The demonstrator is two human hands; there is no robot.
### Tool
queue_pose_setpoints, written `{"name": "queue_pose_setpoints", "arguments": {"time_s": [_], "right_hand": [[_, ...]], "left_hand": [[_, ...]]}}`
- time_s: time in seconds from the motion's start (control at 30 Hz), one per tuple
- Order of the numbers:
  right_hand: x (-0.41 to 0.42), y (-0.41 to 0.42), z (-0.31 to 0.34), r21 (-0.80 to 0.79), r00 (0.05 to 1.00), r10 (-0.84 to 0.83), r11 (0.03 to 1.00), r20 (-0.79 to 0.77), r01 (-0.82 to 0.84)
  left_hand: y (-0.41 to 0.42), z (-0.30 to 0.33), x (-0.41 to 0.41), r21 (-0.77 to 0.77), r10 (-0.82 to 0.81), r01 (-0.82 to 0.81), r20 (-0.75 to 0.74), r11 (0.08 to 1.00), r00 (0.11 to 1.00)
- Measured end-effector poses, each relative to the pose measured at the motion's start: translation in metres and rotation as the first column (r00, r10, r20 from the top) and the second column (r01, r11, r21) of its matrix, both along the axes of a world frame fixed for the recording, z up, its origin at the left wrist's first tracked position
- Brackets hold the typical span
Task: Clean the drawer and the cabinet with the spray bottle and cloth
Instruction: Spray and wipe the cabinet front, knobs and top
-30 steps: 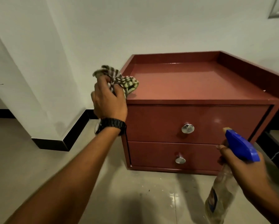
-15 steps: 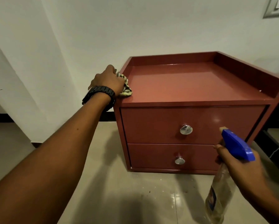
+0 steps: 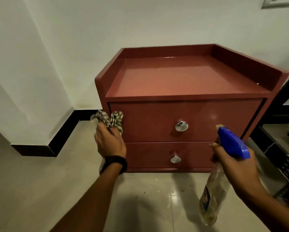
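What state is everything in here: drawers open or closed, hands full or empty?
Upper drawer: closed.
Lower drawer: closed.
Cabinet: upright on the floor, top bare.
Cloth: bunched up, at the upper drawer's left edge.
Left hand: grips the cloth.
Spray bottle: tilted, nozzle toward the cabinet, off the floor.
Right hand: fingers curled round the spray bottle's neck.

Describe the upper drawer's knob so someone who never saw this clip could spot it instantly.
Start at the red-brown cabinet standing on the floor against the white wall. Its front has two stacked drawers, each with one round shiny metal knob. The upper knob sits mid-front on the taller top drawer, above the lower knob and level with the checked cloth.
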State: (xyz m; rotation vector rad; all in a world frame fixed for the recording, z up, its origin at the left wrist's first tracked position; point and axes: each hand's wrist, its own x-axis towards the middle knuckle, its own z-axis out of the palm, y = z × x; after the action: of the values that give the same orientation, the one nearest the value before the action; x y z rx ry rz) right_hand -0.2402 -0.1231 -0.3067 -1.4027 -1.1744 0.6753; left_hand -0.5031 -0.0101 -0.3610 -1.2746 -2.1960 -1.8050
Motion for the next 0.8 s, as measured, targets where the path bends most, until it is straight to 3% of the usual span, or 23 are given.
{"name": "queue_pose_setpoints", "arguments": {"time_s": [0.2,0.3,0.5,0.63,0.8], "right_hand": [[-0.001,0.003,-0.006,-0.007,1.0,-0.023,1.0,0.016,0.023],[-0.005,0.003,-0.007,-0.013,1.0,-0.027,1.0,0.012,0.027],[-0.002,0.006,0.002,0.0,0.999,-0.029,1.0,-0.036,0.029],[0.001,0.007,0.014,0.035,0.999,-0.04,0.999,-0.024,0.041],[0.0,0.006,0.021,0.046,0.998,-0.052,0.998,-0.029,0.053]], "left_hand": [[-0.015,-0.077,-0.005,-0.318,-0.073,0.067,-0.005,0.946,0.997],[-0.022,-0.086,-0.004,-0.388,-0.055,0.062,0.029,0.92,0.998],[-0.01,-0.031,0.022,-0.063,-0.007,0.016,0.147,0.998,0.989],[0.006,0.028,0.029,0.19,0.027,-0.06,0.171,0.98,0.985],[0.009,0.059,0.031,0.231,0.043,-0.075,0.141,0.97,0.989]]}}
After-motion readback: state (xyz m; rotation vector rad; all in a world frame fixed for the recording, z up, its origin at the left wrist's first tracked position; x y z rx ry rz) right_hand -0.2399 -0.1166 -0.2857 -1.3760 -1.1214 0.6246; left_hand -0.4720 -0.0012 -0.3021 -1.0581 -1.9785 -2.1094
